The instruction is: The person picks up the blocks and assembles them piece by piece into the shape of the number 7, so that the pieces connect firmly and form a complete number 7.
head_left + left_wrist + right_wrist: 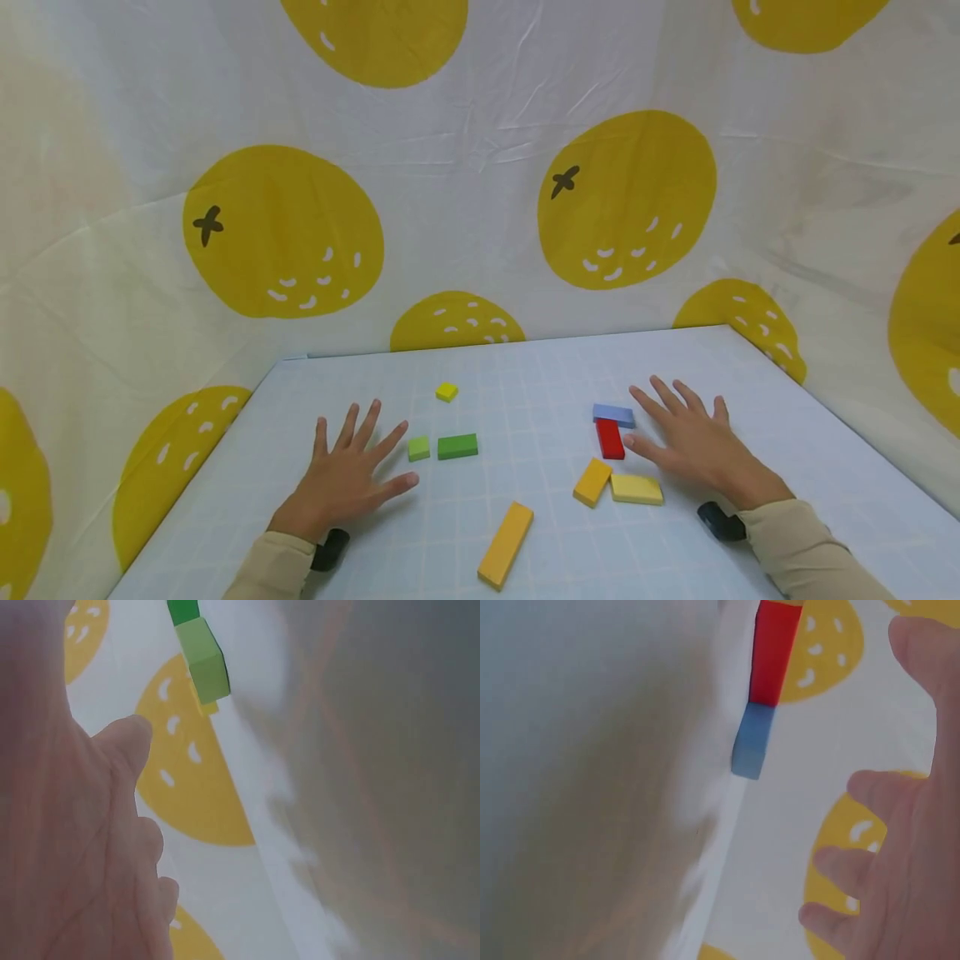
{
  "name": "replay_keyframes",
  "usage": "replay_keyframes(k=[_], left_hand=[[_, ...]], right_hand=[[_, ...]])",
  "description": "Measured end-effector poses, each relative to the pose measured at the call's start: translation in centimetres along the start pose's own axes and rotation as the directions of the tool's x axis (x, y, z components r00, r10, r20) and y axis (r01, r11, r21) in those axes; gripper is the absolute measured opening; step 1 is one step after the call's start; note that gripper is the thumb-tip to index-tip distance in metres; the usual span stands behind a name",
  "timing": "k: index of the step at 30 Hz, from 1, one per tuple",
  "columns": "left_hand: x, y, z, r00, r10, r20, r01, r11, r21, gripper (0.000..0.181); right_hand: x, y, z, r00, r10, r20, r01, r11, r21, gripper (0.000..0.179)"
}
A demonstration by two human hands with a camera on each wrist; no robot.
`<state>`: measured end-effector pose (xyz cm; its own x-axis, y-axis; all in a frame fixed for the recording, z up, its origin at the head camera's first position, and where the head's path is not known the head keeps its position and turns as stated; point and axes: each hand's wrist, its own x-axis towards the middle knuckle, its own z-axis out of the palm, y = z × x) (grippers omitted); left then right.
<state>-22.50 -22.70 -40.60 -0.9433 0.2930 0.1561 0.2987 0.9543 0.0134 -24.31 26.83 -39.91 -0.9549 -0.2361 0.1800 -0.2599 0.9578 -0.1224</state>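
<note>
Fingers spread, my left hand hovers palm down at the left of the table and holds nothing. Just right of its fingers lie a light green block and a longer green block. My right hand is also spread and holds nothing; its thumb tip overlaps the edge of a red block in the head view. A blue block lies at the red one's far end, as the right wrist view also shows. Nearer me are an orange block and a pale yellow block.
A long orange block lies at the front middle of the table. Farther back sits a small yellow block. Behind and beside the table hangs a white curtain printed with yellow fruit. Each wrist wears a black device.
</note>
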Motion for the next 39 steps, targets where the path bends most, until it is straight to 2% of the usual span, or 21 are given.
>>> replay_keyframes(k=[9,12,19,23,28,34,39], left_hand=[[0.0,0.8,0.1,0.998,0.046,-0.046,-0.046,0.999,0.011,0.085],[0.2,1.2,0.1,0.999,0.048,-0.025,-0.048,0.999,0.001,0.085],[0.8,2.4,0.2,1.000,0.009,0.027,-0.009,1.000,0.012,0.081],[0.7,3.0,0.1,0.999,0.052,-0.004,-0.052,0.998,-0.021,0.070],[0.5,3.8,-0.3,0.989,0.131,-0.070,-0.134,0.990,-0.036,0.052],[0.6,4.6,-0.4,0.980,0.180,-0.084,-0.184,0.982,-0.039,0.043],[0.5,5.0,-0.2,0.970,0.227,-0.087,-0.238,0.960,-0.145,0.039]], right_hand=[[0.0,-0.8,0.1,0.999,-0.034,-0.004,0.034,0.999,0.009,0.090],[-0.1,-1.2,0.1,0.999,-0.053,-0.005,0.053,0.998,0.025,0.088],[-0.2,-1.9,0.1,0.994,-0.105,-0.022,0.107,0.987,0.117,0.079],[-0.3,-2.3,0.0,0.993,-0.119,-0.021,0.121,0.978,0.173,0.072],[-0.3,-2.5,0.2,0.990,-0.138,-0.026,0.140,0.967,0.214,0.061],[-0.3,-3.1,0.4,0.985,-0.171,-0.016,0.168,0.945,0.281,0.054],[-0.4,-3.5,0.5,0.968,-0.249,-0.023,0.242,0.913,0.329,0.052]])
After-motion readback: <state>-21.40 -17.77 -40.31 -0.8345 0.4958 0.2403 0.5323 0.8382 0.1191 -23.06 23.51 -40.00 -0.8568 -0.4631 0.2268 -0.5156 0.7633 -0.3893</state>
